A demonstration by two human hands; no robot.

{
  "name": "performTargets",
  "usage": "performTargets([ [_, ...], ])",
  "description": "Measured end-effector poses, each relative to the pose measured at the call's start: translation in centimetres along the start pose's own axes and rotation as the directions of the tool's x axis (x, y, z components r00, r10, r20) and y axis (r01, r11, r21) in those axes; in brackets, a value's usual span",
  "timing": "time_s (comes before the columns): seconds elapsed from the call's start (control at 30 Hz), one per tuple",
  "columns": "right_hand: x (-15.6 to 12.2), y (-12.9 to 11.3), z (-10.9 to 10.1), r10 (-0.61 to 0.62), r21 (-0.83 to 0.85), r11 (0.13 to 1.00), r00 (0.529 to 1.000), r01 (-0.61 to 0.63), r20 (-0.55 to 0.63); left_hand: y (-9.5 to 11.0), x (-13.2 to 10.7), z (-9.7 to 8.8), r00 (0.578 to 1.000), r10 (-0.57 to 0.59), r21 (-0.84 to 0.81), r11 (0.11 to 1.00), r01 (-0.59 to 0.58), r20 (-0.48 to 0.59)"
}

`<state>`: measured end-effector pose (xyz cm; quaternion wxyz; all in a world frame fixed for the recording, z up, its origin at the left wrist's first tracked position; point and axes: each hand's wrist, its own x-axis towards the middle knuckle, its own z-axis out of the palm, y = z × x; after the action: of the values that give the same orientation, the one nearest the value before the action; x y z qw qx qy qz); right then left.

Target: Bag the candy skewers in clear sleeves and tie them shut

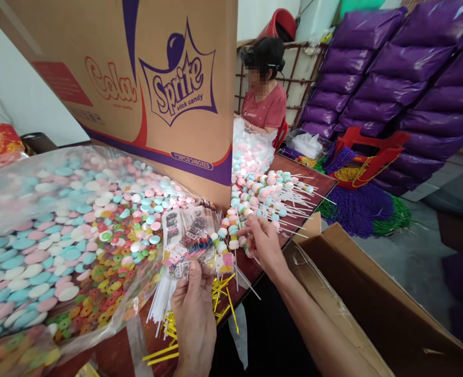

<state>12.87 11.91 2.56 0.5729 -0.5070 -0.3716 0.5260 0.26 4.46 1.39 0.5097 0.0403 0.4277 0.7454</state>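
Observation:
My left hand (195,314) pinches a printed clear plastic bag (194,238) between thumb and fingers, low over the table's front edge. To its right, my right hand (265,243) closes its fingers on a candy skewer (234,238), a white stick threaded with pastel marshmallow pieces and gummy rings. Other skewers lie beside it, and the fingers partly hide where they grip. More finished skewers (274,196) are piled beyond that hand, sticks pointing right. Under my left hand lie white sticks (163,301) and yellow twist ties (226,298).
Pastel candies (35,256) and gummy rings (106,293) spread over plastic sheeting at left. A tall carton (168,94) stands on the table (313,180). An open cardboard box (357,283) sits at right. Across the table sits a person (265,104). Purple bags (373,78) are stacked behind.

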Motion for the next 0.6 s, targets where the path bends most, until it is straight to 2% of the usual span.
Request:
performTargets([
  [0.07, 1.8, -0.1, 0.8, 0.077, 0.078, 0.994, 0.996, -0.080, 0.045, 0.1, 0.4, 0.3, 1.000, -0.009, 0.002, 1.000, 0.009, 0.007],
  [0.13, 2.7, 0.1, 1.3, 0.100, 0.125, 0.986, 0.993, -0.107, 0.059, 0.1, 0.7, 0.6, 0.999, -0.043, -0.006, 0.999, 0.043, 0.016],
  [0.27, 1.9, 0.5, 0.7, 0.102, 0.171, 0.980, 0.995, -0.100, -0.004, 0.2, 1.1, 1.3, 0.993, -0.115, -0.013, 0.993, 0.115, -0.004],
  [0.43, -2.2, 0.9, -3.2, 0.075, 0.159, 0.985, 0.997, -0.069, -0.034, 0.5, 1.8, 2.1, 0.985, -0.175, -0.043, 0.984, 0.175, 0.011],
  [0.6, -6.8, 1.7, -8.6, -0.001, -0.118, 0.993, 1.000, -0.001, -0.021, 0.5, 2.7, 2.3, 0.971, -0.236, -0.063, 0.970, 0.234, -0.031],
])
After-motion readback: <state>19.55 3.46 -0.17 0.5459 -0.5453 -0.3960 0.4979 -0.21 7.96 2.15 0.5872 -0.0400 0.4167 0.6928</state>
